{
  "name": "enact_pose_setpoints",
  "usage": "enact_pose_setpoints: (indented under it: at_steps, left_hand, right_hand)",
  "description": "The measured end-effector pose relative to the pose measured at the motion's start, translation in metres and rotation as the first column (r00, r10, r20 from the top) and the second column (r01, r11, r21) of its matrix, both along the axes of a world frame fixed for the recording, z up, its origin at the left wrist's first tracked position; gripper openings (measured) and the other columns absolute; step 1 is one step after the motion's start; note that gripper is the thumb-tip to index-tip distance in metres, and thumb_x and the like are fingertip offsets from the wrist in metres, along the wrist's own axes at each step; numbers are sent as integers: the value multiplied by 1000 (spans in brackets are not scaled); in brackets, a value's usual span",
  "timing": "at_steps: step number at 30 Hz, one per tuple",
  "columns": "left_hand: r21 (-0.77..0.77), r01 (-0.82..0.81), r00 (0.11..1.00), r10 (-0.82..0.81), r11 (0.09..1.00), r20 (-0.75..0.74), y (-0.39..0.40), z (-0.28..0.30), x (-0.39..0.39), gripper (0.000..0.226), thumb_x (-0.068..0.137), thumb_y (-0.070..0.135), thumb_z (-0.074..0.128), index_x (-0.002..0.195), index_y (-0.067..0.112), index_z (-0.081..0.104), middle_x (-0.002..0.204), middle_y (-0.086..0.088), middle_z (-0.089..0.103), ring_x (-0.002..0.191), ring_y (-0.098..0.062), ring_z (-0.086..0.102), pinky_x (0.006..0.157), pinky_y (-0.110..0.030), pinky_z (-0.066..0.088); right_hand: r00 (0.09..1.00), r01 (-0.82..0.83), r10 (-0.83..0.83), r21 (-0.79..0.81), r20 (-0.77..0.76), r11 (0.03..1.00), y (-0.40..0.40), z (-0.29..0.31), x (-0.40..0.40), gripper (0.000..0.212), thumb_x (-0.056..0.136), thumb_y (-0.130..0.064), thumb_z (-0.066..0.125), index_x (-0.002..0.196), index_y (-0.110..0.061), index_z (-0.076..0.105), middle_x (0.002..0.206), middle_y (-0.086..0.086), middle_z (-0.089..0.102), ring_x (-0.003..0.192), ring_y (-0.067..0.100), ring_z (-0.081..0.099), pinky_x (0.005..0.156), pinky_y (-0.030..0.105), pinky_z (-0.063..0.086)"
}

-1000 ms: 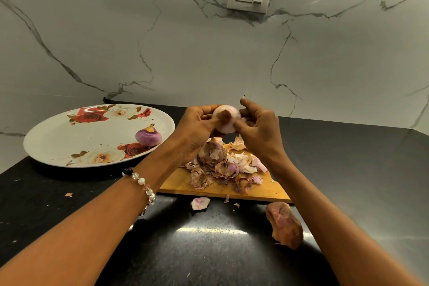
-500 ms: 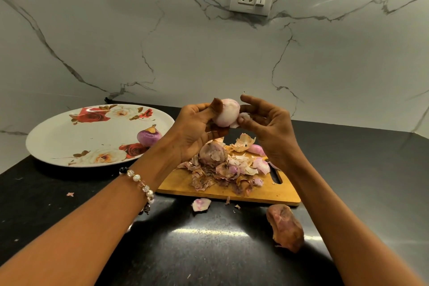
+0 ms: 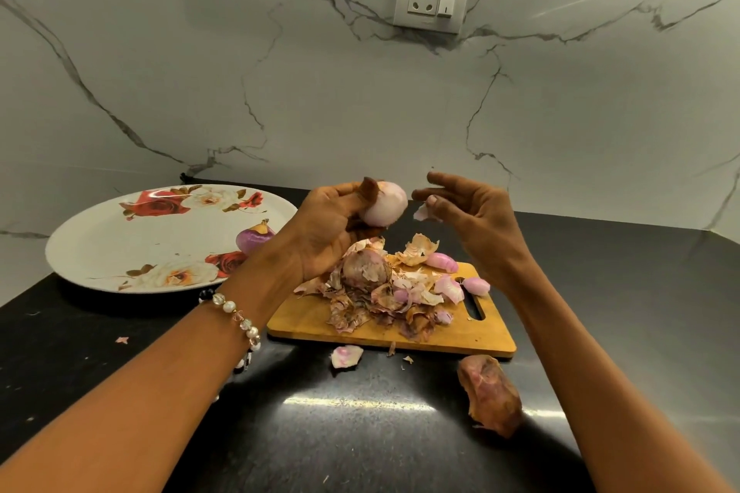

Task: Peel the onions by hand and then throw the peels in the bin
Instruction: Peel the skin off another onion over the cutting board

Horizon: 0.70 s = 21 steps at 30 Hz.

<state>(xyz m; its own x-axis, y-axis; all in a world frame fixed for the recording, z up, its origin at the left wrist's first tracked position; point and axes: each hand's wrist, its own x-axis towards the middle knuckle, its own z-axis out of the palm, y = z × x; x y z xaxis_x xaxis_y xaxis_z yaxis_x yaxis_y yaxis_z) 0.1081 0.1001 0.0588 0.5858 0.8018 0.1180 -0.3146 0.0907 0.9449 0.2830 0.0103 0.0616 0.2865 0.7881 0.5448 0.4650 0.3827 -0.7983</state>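
plate [image 3: 100, 252] left of board [image 3: 460, 336]

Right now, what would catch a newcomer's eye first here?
The pale peeled onion, held up in the left hand at centre, while the right hand pinches a small peel beside it. Below them, a heap of peels covers the wooden board.

No readable text, label, brand or number shows anywhere; the wall switch [image 3: 446, 0] bears only a small unlettered mark.
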Motion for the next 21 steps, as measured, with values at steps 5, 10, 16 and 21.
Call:
enact_pose_setpoints:
  at_steps: [5,10,16,21]
  left_hand:
    - [126,-7,998,16,992,-66,-3,-4,1,43,69,27,64,110,11,66,117,-10,65,105,-28,63,85,-39,57]
    - [245,-25,984,67,969,-164,-3,-5,2,55,67,27,69,119,10,64,118,-13,65,104,-29,65,88,-45,55]
    - [312,-51,975,115,949,-189,-7,-5,3,56,67,27,72,121,10,64,113,-13,66,101,-29,65,81,-38,58]
    - [346,-85,976,148,934,-160,-12,-4,4,50,69,23,75,116,11,65,104,-9,69,91,-24,68,73,-32,60]
  right_hand:
    - [991,-13,11,11,131,1000,-2,1,-9,52,78,-22,71,125,-3,60,111,9,71,101,16,69,89,31,56]
    - [944,33,-55,73,324,997,0,-1,-13,45,81,-10,76,123,-1,62,112,7,69,98,6,67,81,17,55]
    - [886,98,-134,104,444,990,1,-3,-19,56,80,-7,77,130,2,56,116,14,68,97,11,66,83,11,52]
    - [835,171,-238,178,497,969,3,-5,-30,66,82,-8,75,139,6,44,116,17,68,95,15,62,82,-4,39]
